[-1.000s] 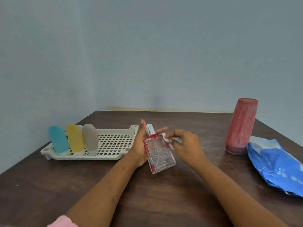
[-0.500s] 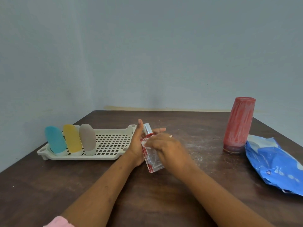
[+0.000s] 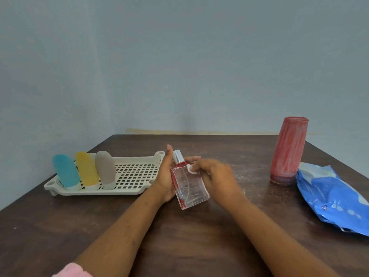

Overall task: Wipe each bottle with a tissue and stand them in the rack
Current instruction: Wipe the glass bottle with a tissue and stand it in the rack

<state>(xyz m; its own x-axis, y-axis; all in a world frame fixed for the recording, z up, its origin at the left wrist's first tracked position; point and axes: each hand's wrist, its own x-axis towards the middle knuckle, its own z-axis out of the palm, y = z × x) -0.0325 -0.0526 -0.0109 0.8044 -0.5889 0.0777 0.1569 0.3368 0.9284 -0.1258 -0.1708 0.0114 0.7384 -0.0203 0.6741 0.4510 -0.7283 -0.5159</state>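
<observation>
Grips the clear bottle (image 3: 189, 186) with the left hand (image 3: 164, 176), palm along its left edge, thumb straight up beside the silvery cap, fingers wrapped behind, with a fingertip showing past the neck on the far side. Pinches a small white tissue (image 3: 190, 169) in the curled fingers of the right hand (image 3: 216, 178) and presses it against the front face of the bottle, just under the shoulder. Holds that bottle tilted over the middle of the table (image 3: 199, 246), cap leaning away and to the left, base toward the camera, red along the edges, glass see-through; base either on the dark wood or just above it, impossible to tell which. Over to the left, on the same table, a pale slotted rack (image 3: 135, 172), its near corner just beside the left hand. At the rack's left end, three rounded bottles standing in a close row, white caps at the bottom: teal bottle (image 3: 65, 170), yellow bottle (image 3: 86, 168), grey bottle (image 3: 105, 167). Well apart on the right, a tall red bottle (image 3: 287, 150), upright, streaked with white, darker band at the bottom. Just beside it, nearer the right edge, a crumpled blue packet (image 3: 331, 198) lying flat. At the bottom edge, a bit of pink sleeve (image 3: 73, 270) on the left arm.
</observation>
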